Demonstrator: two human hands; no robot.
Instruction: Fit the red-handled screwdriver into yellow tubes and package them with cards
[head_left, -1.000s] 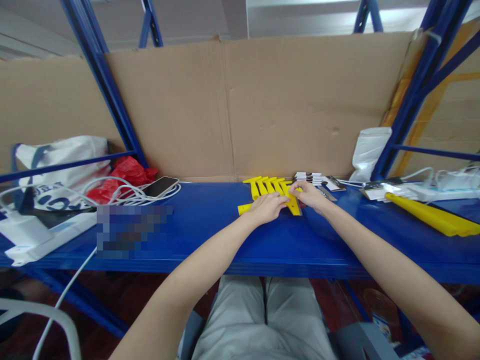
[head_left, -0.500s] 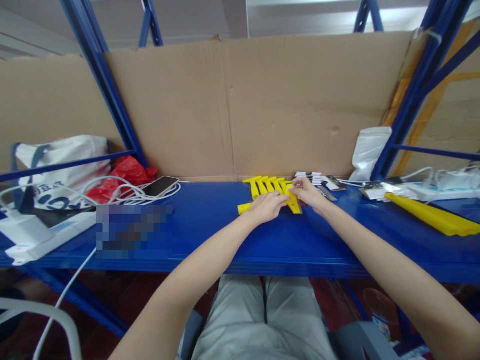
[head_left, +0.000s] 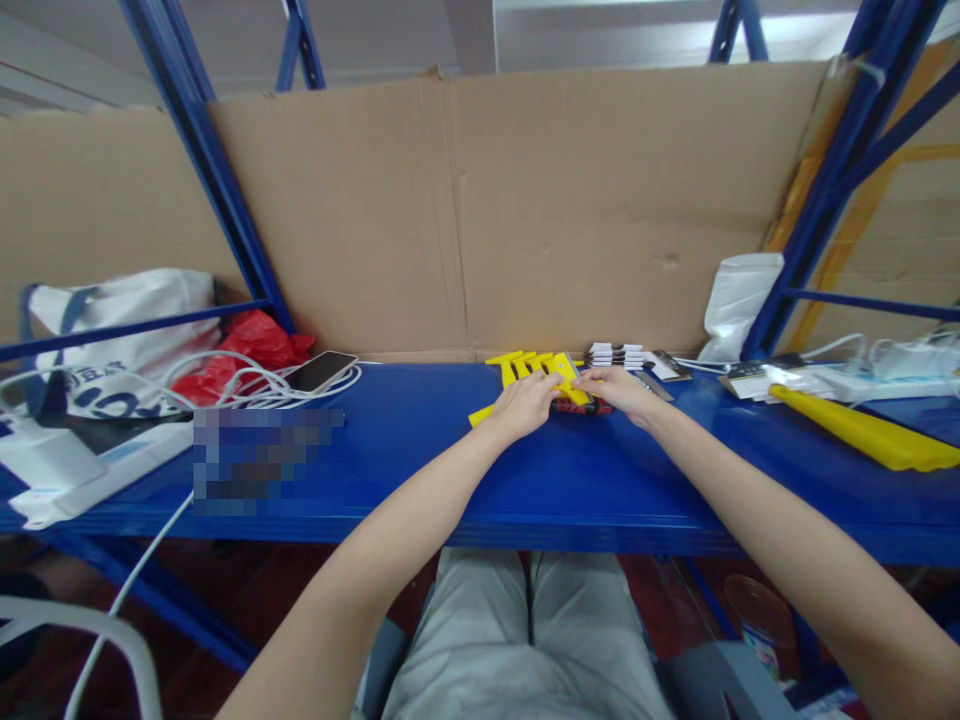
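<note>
My left hand (head_left: 529,402) is closed round a yellow scraper (head_left: 571,388), whose handle end sticks out past the wrist side. The scraper's wide head points up and away from me. My right hand (head_left: 619,388) pinches at the right side of that head; the fingertips partly hide what they grip. Directly behind lie several more yellow scrapers (head_left: 514,364) in a row. A red and black item (head_left: 589,407) rests on the table under the scraper, mostly covered.
Small white and black packets (head_left: 615,355) are stacked behind my right hand. A long yellow piece (head_left: 862,430) lies at the right of the blue table (head_left: 420,470). To the left are a phone (head_left: 324,371), white cables and a power strip (head_left: 112,475). Cardboard (head_left: 570,210) stands behind.
The scraper has been turned over: its head pointed down towards me and now points up and away. The red and black item has come more into view.
</note>
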